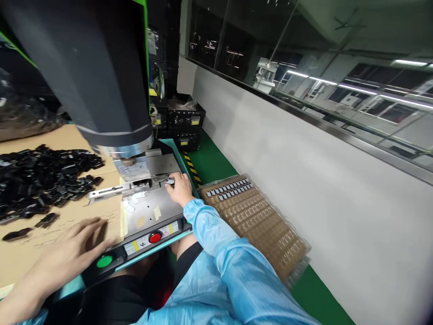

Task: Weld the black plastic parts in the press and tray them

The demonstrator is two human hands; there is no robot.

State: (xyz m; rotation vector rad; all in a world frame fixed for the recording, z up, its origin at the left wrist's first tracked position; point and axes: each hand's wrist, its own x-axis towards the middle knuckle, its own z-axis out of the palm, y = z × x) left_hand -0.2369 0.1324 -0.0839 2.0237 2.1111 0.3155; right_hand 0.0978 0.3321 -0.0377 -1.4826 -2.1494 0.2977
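My right hand (181, 188) is at the right end of the metal fixture (111, 191), with thumb and fingers closed on a small grey part (170, 181). The fixture lies across the steel base plate (162, 203) of a machine, under its dark head (98, 67). Over the cardboard at the plate's left, my left hand (72, 250) hovers with fingers apart and nothing in them. Close to its fingertips is a green button (104, 261). A red button (155, 237) is on the machine's front.
A heap of black plastic parts (43, 180) covers the cardboard (20, 257) on the left. At the right, a clear blister tray (260, 225) holds two rows of small grey parts (233, 187). Black bins (184, 119) stand behind, beside a white wall (270, 149).
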